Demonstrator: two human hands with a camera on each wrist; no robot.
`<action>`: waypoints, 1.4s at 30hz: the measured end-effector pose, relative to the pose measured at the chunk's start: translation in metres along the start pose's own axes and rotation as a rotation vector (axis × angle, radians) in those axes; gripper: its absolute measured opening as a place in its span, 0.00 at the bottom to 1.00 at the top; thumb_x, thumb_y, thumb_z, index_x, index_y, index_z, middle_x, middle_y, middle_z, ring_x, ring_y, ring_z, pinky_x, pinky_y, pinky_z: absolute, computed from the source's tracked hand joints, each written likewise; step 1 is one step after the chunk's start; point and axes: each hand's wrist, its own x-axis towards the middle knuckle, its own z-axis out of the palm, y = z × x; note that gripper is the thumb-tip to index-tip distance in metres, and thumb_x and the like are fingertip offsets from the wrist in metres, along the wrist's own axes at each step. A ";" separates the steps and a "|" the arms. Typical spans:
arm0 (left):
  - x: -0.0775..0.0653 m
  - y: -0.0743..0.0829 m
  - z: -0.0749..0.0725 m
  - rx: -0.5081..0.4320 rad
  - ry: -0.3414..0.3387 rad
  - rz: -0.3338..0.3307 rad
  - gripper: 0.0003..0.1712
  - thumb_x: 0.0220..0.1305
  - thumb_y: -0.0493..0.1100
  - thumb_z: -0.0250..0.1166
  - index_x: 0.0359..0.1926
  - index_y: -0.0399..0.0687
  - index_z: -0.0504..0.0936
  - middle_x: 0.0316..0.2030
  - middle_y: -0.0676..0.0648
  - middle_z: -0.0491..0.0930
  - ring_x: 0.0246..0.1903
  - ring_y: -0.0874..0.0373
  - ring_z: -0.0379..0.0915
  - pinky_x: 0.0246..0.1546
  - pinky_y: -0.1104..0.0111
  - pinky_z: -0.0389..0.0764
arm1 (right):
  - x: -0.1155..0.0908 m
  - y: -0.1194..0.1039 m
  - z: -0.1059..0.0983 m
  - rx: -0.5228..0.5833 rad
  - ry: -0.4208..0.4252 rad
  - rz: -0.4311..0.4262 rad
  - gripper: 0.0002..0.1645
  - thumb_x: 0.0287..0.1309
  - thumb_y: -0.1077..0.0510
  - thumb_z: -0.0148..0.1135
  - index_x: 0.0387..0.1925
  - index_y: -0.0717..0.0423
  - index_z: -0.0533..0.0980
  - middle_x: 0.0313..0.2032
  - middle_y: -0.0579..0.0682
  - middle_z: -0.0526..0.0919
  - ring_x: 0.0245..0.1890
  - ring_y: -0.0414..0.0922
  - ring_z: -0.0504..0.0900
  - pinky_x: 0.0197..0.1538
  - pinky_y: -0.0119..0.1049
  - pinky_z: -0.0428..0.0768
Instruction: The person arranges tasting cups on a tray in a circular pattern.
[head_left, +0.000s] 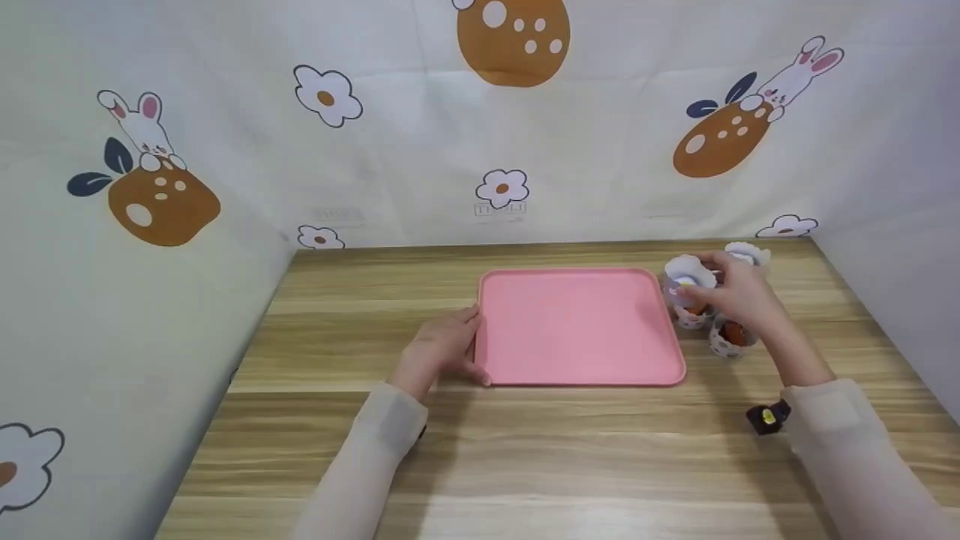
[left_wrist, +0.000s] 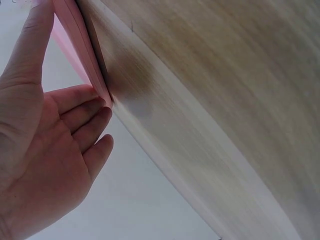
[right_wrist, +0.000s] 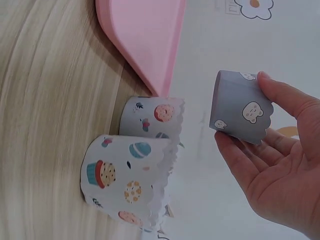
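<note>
My right hand [head_left: 744, 294] holds a grey paper cupcake cup [right_wrist: 242, 107] between thumb and fingers, to the right of a pink tray [head_left: 577, 326]. Small white bear faces and a scalloped rim mark this cup, which is raised off the table in the right wrist view. Below it stand two white printed cupcake cups, one nearer [right_wrist: 127, 175] and one beside the tray corner [right_wrist: 147, 117]; something brown shows inside both in the head view. My left hand [head_left: 442, 346] touches the tray's left side with extended fingers, its thumb at the near left corner.
Another scalloped white cup [head_left: 752, 253] stands behind my right hand, partly hidden. The wood-grain table [head_left: 570, 450] meets a printed backdrop [head_left: 405, 165] at the back, with pale sheeting on both sides. A small black device [head_left: 766, 417] sits at my right wrist.
</note>
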 end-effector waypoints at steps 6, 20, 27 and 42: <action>0.000 0.000 0.001 0.001 -0.004 -0.003 0.68 0.46 0.69 0.74 0.78 0.41 0.52 0.79 0.44 0.49 0.78 0.50 0.47 0.78 0.58 0.55 | 0.005 -0.006 0.006 0.022 -0.023 -0.007 0.44 0.61 0.45 0.68 0.69 0.66 0.64 0.61 0.67 0.75 0.51 0.57 0.78 0.37 0.24 0.77; 0.002 -0.001 0.002 0.001 0.013 -0.001 0.68 0.45 0.70 0.74 0.78 0.42 0.53 0.79 0.44 0.51 0.77 0.48 0.50 0.78 0.57 0.57 | 0.017 -0.019 0.026 0.042 -0.036 -0.030 0.41 0.62 0.50 0.68 0.68 0.67 0.65 0.65 0.69 0.71 0.63 0.66 0.73 0.62 0.58 0.76; 0.000 -0.002 0.002 -0.009 0.022 0.006 0.68 0.45 0.69 0.75 0.78 0.42 0.53 0.79 0.44 0.51 0.77 0.48 0.51 0.78 0.56 0.57 | 0.026 -0.025 0.036 0.037 -0.045 -0.036 0.39 0.61 0.51 0.67 0.67 0.66 0.66 0.64 0.68 0.73 0.61 0.63 0.75 0.61 0.57 0.77; -0.001 0.000 0.002 -0.025 0.026 0.007 0.68 0.45 0.68 0.75 0.78 0.41 0.53 0.79 0.44 0.50 0.78 0.48 0.49 0.79 0.57 0.55 | 0.043 -0.045 0.060 0.114 -0.007 -0.110 0.37 0.58 0.58 0.70 0.65 0.70 0.68 0.60 0.70 0.77 0.60 0.66 0.77 0.63 0.57 0.77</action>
